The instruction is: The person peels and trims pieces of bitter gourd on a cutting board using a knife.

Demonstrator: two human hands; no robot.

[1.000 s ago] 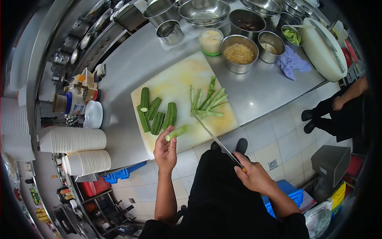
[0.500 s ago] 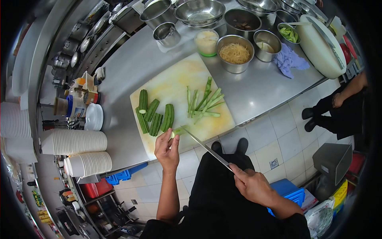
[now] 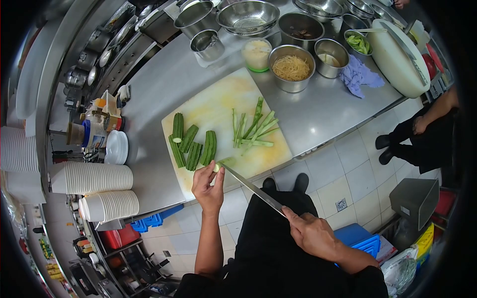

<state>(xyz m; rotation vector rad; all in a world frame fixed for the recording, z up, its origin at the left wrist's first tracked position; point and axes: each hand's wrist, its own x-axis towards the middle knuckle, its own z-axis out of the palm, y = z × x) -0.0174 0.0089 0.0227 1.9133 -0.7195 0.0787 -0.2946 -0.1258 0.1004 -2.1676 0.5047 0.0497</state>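
Near the front edge of the white cutting board (image 3: 218, 102), my left hand (image 3: 207, 189) pinches a pale-ended piece of green gourd (image 3: 217, 168) between thumb and fingers. My right hand (image 3: 314, 234) grips a long kitchen knife (image 3: 259, 193) by its handle, partly hidden by the fingers. The blade points toward the left hand, its tip at the held piece; whether it cuts into it I cannot tell. Several ridged green gourd pieces (image 3: 208, 148) lie on the board just beyond my left hand. Thin green strips (image 3: 256, 128) lie farther right.
Behind the board stand a bowl of pale yellow shreds (image 3: 292, 68), a tub (image 3: 257, 54) and several metal bowls. A purple cloth (image 3: 358, 74) lies by a large white lidded container (image 3: 397, 59). Stacked white bowls (image 3: 94, 178) stand left. Another person (image 3: 422, 134) is at right.
The knife has shifted slightly left and toward me, bringing its tip closer to the left fingers. The left hand keeps hold of the gourd piece. The pieces on the board look unchanged.
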